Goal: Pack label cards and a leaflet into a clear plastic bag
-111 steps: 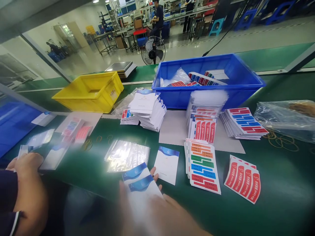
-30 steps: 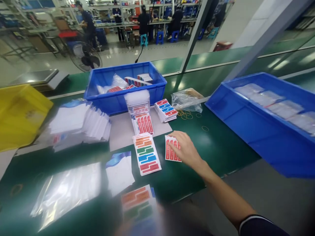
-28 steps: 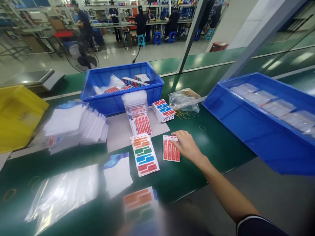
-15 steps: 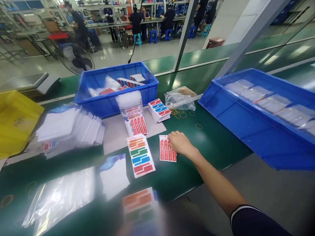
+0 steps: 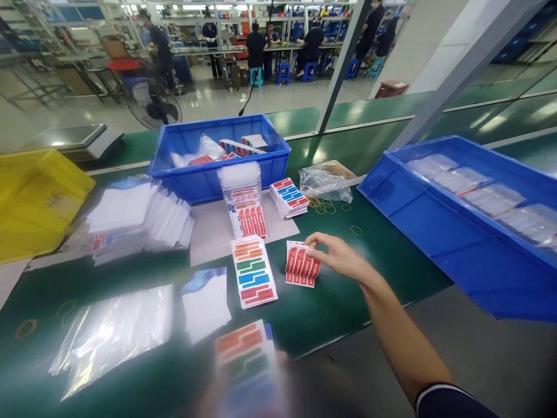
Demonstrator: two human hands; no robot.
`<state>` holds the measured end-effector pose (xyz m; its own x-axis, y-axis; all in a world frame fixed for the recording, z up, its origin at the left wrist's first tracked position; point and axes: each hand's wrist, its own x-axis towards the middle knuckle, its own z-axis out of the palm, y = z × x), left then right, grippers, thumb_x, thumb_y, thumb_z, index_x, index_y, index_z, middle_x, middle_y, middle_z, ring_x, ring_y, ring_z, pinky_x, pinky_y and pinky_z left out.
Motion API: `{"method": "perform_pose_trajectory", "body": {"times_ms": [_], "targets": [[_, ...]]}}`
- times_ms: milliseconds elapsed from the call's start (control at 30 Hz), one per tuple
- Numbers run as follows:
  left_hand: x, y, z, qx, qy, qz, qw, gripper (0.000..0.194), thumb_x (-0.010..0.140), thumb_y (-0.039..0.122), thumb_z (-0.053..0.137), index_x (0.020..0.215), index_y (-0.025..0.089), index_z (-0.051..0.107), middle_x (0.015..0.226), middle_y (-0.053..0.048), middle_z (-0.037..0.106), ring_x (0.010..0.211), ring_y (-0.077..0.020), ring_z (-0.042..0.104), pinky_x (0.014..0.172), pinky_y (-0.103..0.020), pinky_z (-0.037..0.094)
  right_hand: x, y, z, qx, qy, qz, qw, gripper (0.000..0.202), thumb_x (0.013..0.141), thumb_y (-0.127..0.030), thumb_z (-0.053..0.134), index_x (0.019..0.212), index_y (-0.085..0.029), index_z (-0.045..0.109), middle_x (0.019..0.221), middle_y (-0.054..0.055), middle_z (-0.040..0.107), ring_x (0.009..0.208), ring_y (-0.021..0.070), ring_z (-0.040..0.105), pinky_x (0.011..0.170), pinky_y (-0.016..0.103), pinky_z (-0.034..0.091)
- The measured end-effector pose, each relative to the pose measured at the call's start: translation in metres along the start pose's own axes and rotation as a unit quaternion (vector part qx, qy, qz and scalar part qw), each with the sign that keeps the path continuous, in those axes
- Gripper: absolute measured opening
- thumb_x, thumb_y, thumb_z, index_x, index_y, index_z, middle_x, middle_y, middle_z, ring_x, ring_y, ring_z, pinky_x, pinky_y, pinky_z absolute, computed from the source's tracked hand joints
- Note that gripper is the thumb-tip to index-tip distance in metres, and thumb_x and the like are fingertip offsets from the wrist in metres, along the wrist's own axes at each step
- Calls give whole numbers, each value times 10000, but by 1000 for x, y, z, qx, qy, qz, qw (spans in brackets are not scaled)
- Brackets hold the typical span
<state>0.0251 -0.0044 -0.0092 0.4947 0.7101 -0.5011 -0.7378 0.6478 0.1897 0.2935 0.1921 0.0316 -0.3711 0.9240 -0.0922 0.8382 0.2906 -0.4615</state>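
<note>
My right hand [image 5: 337, 255] pinches the upper right edge of a red-and-white sticker sheet [image 5: 300, 268] and bends it up off the green table. More red-and-white sheet shows just behind it. At the bottom, my left hand [image 5: 282, 359], blurred, grips a few sticker sheets [image 5: 243, 360] with orange, green and blue blocks; a blue edge peeks out behind them. Between the hands lies a stack of multicoloured sticker sheets [image 5: 255, 273]. Beyond it, red sticker sheets in a clear bag [image 5: 250, 217] rest near another stack of coloured sheets [image 5: 289, 194].
Blue bins stand at the back [image 5: 183, 186] and right [image 5: 418, 215], a yellow bin [image 5: 39, 203] at left. White packets [image 5: 122, 209], clear bags [image 5: 122, 331], a white-and-blue card [image 5: 206, 305] and rubber bands [image 5: 322, 206] lie on the table. People work farther off.
My right hand has closed on the red sticker sheet's edge and lifted it, so the sheet now curves up. My left hand still holds its sheets. The view has shifted slightly left.
</note>
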Motion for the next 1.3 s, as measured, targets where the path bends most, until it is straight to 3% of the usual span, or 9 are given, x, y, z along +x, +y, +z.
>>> {"method": "perform_pose_trajectory", "body": {"times_ms": [233,433,567,633,867,967,1067,1167,1300], "targets": [[9,-2,-20,-11,70,66,995,515,795,556,538,1082,158,692,1080,-135,720,1140,-360,592,1023,-521,408,-44,-86,-5,313,-152,-234,908,113,914,-262,596,826,-204,638,831,13,649,812,165,580,771,298,452],[3,-4,-29,105,129,89,982,336,605,322,822,882,163,718,928,-72,745,958,-269,670,923,-395,491,-41,-129,83,137,-17,-287,948,174,945,-145,475,824,-159,599,796,43,615,850,210,521,817,397,424],[-12,18,-1,311,136,106,935,373,745,375,719,1043,163,646,1024,-88,714,942,-240,658,816,-343,520,-43,-126,86,142,3,-292,946,127,932,-157,504,1030,-142,583,1020,103,614,987,245,521,880,428,436],[-20,35,17,474,93,107,869,292,858,404,565,1009,170,655,944,-64,717,841,-196,654,737,-298,517,-45,-121,80,184,-29,-298,936,302,914,-183,568,1208,-155,510,1189,116,571,1147,244,477,983,413,412],[-8,65,48,892,71,29,445,368,813,60,396,1089,177,609,1053,-77,673,975,-251,623,852,-401,502,-46,-94,117,339,-89,-228,909,449,844,-132,625,1265,-231,505,1261,68,588,1188,204,527,1029,359,424],[4,63,43,929,92,-5,358,368,843,75,364,1119,163,590,1046,-87,669,965,-270,623,810,-419,517,-47,-92,140,383,-104,-153,905,370,829,-137,632,1182,-231,571,1161,53,651,1070,203,606,953,343,480],[3,64,36,934,99,29,341,290,871,117,383,1042,181,609,963,-67,676,898,-250,630,752,-388,514,-48,-97,150,418,-114,-130,892,194,865,-171,595,1051,-212,632,1009,45,695,927,191,650,847,314,523],[-9,78,23,896,121,132,407,155,884,316,498,911,205,603,883,-43,669,842,-207,624,729,-331,495,-47,-100,153,449,-118,-153,872,147,933,-224,521,970,-201,662,953,58,706,897,195,662,821,319,534],[-32,122,-17,794,360,276,403,269,863,451,513,937,200,574,945,-71,670,863,-199,618,771,-312,480,-47,-93,158,472,-120,-161,858,167,953,-242,495,993,-228,656,1025,67,714,1021,225,658,916,373,524]]}}
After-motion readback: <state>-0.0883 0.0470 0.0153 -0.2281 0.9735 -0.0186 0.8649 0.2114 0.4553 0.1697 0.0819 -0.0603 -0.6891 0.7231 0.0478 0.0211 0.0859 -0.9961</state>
